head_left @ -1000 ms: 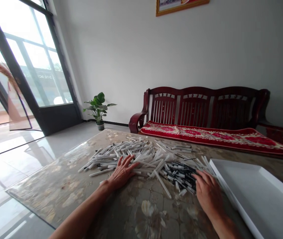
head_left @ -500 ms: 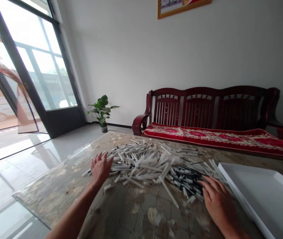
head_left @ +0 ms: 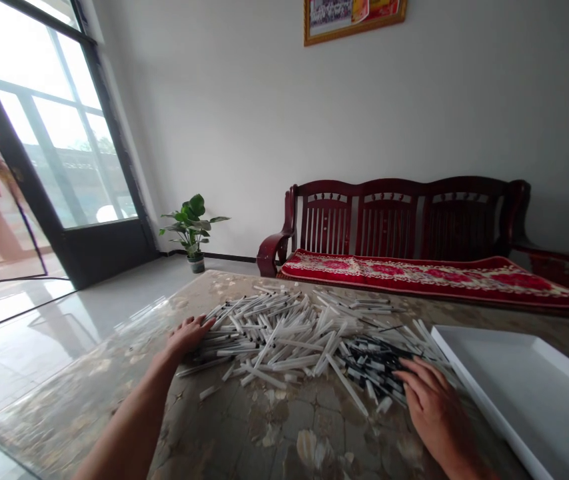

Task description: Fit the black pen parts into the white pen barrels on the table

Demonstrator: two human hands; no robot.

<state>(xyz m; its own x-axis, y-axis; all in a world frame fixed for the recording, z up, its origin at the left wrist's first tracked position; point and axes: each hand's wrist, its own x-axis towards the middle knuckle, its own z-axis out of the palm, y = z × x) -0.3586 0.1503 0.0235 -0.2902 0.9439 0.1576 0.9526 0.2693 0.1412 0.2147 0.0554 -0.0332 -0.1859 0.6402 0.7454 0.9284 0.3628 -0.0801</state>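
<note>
A heap of slim white, pen-like tubes [head_left: 284, 340], several with dark ends, is spread over the table. My left hand [head_left: 189, 335] rests against the heap's left edge, palm down, fingers stretched out and nothing visibly gripped. Beside the heap on the right lies a smaller pile of black sticks with clear and white ends [head_left: 372, 363]. My right hand [head_left: 429, 400] reaches to that pile's right side, fingers extended and slightly bent, the tips at the black sticks. What lies under its fingers is hidden. One short white piece [head_left: 209, 392] sits apart near the heap's front left.
A shallow white tray [head_left: 494, 417] stands right of my right hand on the patterned tabletop [head_left: 264, 447]. Behind the table is a dark red wooden bench [head_left: 389, 220] with a red floral cover. A potted plant [head_left: 194, 230] stands on the floor by the glass door [head_left: 64, 133].
My left hand has come down onto the heap's left edge, its fingers lower and flatter than before. My right hand stays by the black pile. The view has turned slightly right.
</note>
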